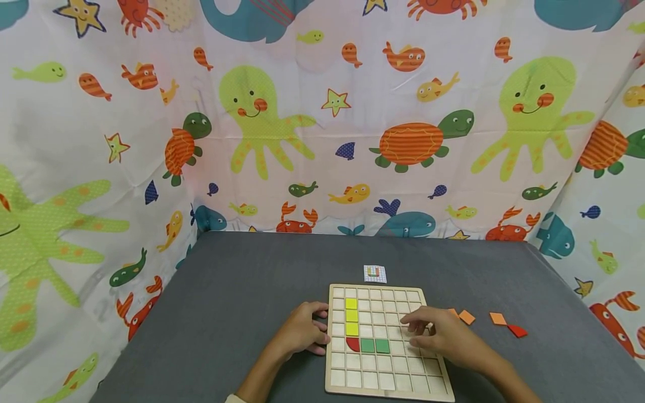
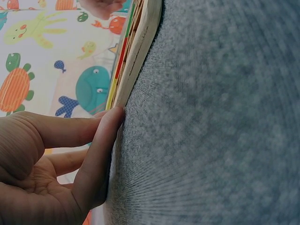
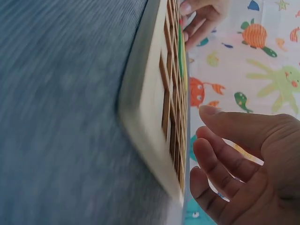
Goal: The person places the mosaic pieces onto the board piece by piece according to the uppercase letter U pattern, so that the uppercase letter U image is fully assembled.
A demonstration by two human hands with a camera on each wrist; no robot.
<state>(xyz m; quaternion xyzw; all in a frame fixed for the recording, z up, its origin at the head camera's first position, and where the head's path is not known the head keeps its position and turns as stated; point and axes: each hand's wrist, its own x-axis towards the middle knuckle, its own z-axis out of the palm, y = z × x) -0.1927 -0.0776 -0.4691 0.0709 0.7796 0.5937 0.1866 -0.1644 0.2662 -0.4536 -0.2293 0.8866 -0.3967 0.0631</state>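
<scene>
A wooden grid board (image 1: 387, 386) lies on the grey table. Several yellow squares (image 1: 351, 317) run down one of its columns, above a red quarter-round piece (image 1: 353, 344) and two green squares (image 1: 375, 346) in a row. My left hand (image 1: 301, 330) touches the board's left edge; in the left wrist view the fingertips (image 2: 116, 115) rest against its side. Over the right part of the board is my right hand (image 1: 443, 334), fingers loosely bent. Nothing shows between the thumb and fingers of that hand (image 3: 234, 164) in the right wrist view.
Behind the board lies a small white card (image 1: 375, 273) printed with a coloured U-shaped pattern on a grid. To the right are loose orange pieces (image 1: 467, 317) and a red piece (image 1: 517, 331). A curtain (image 1: 322, 140) with sea animals hangs around the table.
</scene>
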